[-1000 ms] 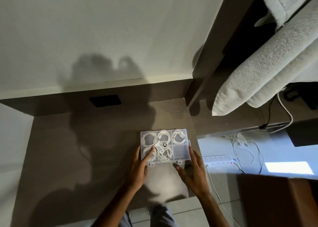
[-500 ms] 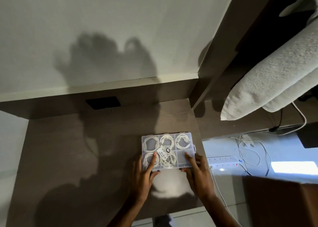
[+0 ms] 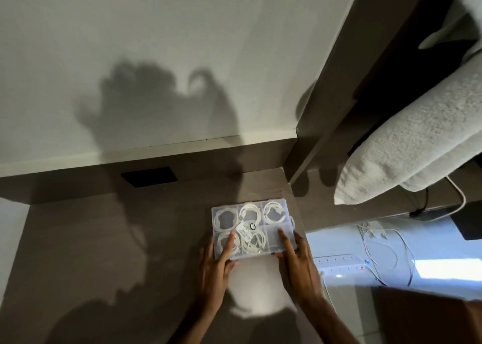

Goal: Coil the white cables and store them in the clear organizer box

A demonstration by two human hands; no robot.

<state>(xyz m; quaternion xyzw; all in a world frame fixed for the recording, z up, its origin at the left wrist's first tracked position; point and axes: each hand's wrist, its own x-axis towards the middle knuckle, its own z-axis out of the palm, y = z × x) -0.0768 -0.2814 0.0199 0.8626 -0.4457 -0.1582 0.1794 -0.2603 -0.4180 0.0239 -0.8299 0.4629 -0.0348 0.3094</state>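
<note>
The clear organizer box point(image 3: 278, 205) lies with its lid down on the brown desk point(image 3: 104, 239), near the desk's right edge. Coiled white cables point(image 3: 272, 212) fill several compartments; the near right compartment looks empty. A small label lies under the lid near the middle. My left hand point(image 3: 215, 270) holds the box's near left corner, index finger stretched over the lid. My right hand point(image 3: 297, 265) holds the near right corner, index finger on the lid above the empty compartment. Both thumbs sit at the front edge.
A white power strip point(image 3: 339, 264) and loose white cables point(image 3: 378, 239) lie on the floor to the right of the desk. A folded pale towel point(image 3: 417, 145) hangs at upper right. A black plate point(image 3: 148, 176) is set in the desk's back panel. A brown box point(image 3: 430, 317) stands at lower right.
Both hands slid forward from the box's front edge onto its lid. The index fingers now lie over the near compartments. The box stayed in place.
</note>
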